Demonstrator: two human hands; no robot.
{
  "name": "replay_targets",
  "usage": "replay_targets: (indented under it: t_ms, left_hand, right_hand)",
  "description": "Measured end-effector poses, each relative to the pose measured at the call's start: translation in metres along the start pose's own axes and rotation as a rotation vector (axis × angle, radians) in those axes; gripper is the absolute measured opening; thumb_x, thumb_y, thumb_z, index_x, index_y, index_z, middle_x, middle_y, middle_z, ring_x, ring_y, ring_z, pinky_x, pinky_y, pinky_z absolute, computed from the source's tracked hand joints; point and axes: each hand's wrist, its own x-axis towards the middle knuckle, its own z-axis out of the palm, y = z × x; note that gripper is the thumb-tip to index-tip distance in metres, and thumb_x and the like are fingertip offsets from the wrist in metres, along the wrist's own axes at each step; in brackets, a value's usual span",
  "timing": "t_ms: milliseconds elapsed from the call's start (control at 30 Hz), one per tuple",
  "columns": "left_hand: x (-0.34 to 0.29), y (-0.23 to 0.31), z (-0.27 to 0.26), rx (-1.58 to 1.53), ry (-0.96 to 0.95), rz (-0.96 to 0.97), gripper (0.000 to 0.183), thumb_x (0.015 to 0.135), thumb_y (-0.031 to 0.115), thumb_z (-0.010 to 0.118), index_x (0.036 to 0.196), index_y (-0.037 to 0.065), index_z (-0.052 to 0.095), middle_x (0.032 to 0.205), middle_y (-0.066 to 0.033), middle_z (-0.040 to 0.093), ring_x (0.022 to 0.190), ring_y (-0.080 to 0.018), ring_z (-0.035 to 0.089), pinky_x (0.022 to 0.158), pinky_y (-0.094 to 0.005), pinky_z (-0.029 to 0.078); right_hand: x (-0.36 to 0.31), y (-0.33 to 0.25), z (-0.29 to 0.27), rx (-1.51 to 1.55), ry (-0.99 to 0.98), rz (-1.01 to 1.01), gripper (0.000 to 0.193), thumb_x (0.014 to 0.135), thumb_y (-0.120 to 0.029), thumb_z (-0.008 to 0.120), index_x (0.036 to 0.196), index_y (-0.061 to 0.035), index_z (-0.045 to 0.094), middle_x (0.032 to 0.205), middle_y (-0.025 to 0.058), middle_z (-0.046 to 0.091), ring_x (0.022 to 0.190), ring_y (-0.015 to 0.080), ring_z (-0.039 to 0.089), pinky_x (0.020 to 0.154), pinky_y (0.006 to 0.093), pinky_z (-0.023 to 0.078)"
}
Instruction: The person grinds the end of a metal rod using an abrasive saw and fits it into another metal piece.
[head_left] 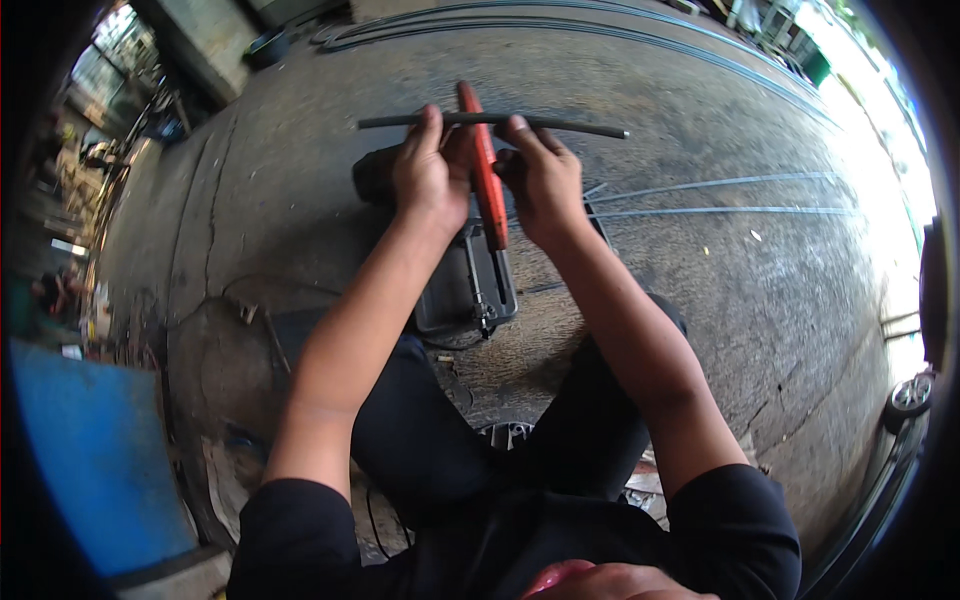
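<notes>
A person sits on a grey, cracked concrete floor (700, 300) with a blue panel (90, 450) at the near left and long thin steel rods (720, 195) lying to the right. Between the knees stands a dark metal bending jig (470, 290) with a long orange-red lever handle (485, 170) pointing away. Both hands hold a short dark steel rod (580, 126) level across the far end of the handle: the left hand (428, 175) is closed around it left of the handle, the right hand (540, 175) closed around it just right. Judging by this, keeping the rod square to the handle and both fists tight would give a clean result.
</notes>
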Motion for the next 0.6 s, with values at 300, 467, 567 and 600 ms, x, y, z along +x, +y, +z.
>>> replay_targets:
  t_ms: [300,467,567,600]
  left_hand:
    - [-0.035,0.083,-0.040,0.031,0.088,0.322,0.018,0.087,0.018,0.060,0.098,0.005,0.056,0.095,-0.0063,0.061,0.081,-0.0175,0.062,0.076,-0.0342,0.053]
    - [-0.068,0.167,-0.103,0.235,0.160,0.380,0.016,0.086,0.020,0.063,0.094,0.007,0.059,0.087,-0.0035,0.060,0.079,-0.0150,0.059,0.072,-0.0286,0.050]
    - [-0.094,0.202,-0.163,0.375,0.132,0.434,0.014,0.085,0.018,0.063,0.091,0.006,0.061,0.083,-0.0037,0.061,0.077,-0.0172,0.061,0.075,-0.0311,0.051]
    - [-0.100,0.211,-0.186,0.369,0.158,0.442,0.014,0.085,0.018,0.063,0.091,0.006,0.061,0.083,-0.0037,0.061,0.077,-0.0172,0.061,0.075,-0.0311,0.051]
  right_hand:
    - [-0.044,-0.005,0.055,-0.700,-0.450,-0.018,0.027,0.087,-0.016,0.058,0.107,0.0021,0.061,0.082,0.0084,0.067,0.065,0.0109,0.062,0.054,0.0208,0.045]
    - [-0.056,0.062,0.134,-1.142,-0.670,-0.937,0.019,0.077,-0.014,0.067,0.093,-0.0044,0.067,0.079,0.0102,0.067,0.068,0.0182,0.064,0.062,0.0282,0.049]
    - [-0.079,0.106,0.188,-1.143,-0.742,-0.530,0.034,0.069,-0.025,0.068,0.098,-0.0073,0.068,0.095,0.0229,0.062,0.085,0.0332,0.062,0.077,0.0433,0.047]
    - [-0.071,0.137,0.190,-1.133,-0.769,-0.779,0.026,0.071,-0.018,0.068,0.094,-0.0057,0.067,0.088,0.0184,0.064,0.079,0.0290,0.064,0.071,0.0369,0.048]
